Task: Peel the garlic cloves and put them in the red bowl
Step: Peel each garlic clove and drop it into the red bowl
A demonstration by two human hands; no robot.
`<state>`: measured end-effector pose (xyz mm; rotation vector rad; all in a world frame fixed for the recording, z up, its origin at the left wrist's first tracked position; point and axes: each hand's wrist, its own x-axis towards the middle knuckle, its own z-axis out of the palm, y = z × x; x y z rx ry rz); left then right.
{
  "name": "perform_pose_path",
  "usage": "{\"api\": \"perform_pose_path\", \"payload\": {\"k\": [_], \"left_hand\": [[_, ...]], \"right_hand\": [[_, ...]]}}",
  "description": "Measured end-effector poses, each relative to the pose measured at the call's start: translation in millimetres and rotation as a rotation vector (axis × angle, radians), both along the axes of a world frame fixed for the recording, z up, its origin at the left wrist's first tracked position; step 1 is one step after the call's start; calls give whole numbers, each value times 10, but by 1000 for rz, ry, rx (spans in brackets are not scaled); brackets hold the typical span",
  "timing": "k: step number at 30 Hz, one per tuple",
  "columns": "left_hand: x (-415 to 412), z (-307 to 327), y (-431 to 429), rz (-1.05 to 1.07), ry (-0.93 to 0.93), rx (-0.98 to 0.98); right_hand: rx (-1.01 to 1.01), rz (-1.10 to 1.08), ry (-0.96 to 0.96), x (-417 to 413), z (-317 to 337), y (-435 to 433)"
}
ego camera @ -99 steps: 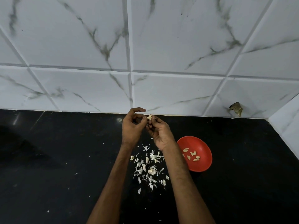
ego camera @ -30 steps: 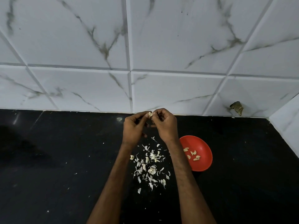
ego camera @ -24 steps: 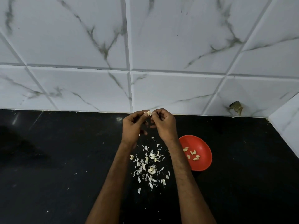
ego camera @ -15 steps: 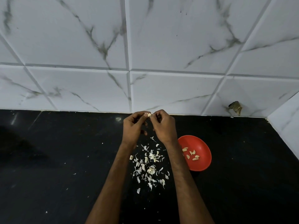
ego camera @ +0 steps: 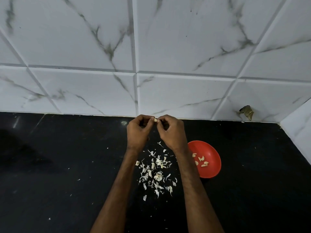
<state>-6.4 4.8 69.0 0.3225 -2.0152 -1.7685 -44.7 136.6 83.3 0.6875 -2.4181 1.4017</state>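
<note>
A small pale garlic clove is pinched between the fingertips of both hands, raised above the black counter near the wall. My left hand and my right hand both have curled fingers and meet at the clove. The red bowl sits on the counter to the right of my right forearm, with several peeled cloves inside. Below my hands lies a scatter of garlic skins and cloves.
The black countertop stretches left and right of the pile. A white marble-tiled wall rises behind, and a side wall closes the right corner. A small brownish scrap sticks to the wall at the right.
Both hands have lifted slightly toward the wall and turned fingers-inward on the clove, compared with 3.3 s ago. Over the last second they stay nearly still, working the clove.
</note>
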Motion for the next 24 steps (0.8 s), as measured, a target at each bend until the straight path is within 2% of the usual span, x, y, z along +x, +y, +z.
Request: {"api": "perform_pose_path", "payload": {"k": [4,15,21,24], "left_hand": [[13,30,27,-21,2,-31],[42,125,8,-99,12,171],[63,145,-22,-139,8,279],[56,108,-52,-119,9,243]], "right_hand": [[-89,-24,-121,7,4,19],[-341,55,-407,21,46,28],[-340,72,-428,7,50,43],[-345,89,-447,5,57,57]]}}
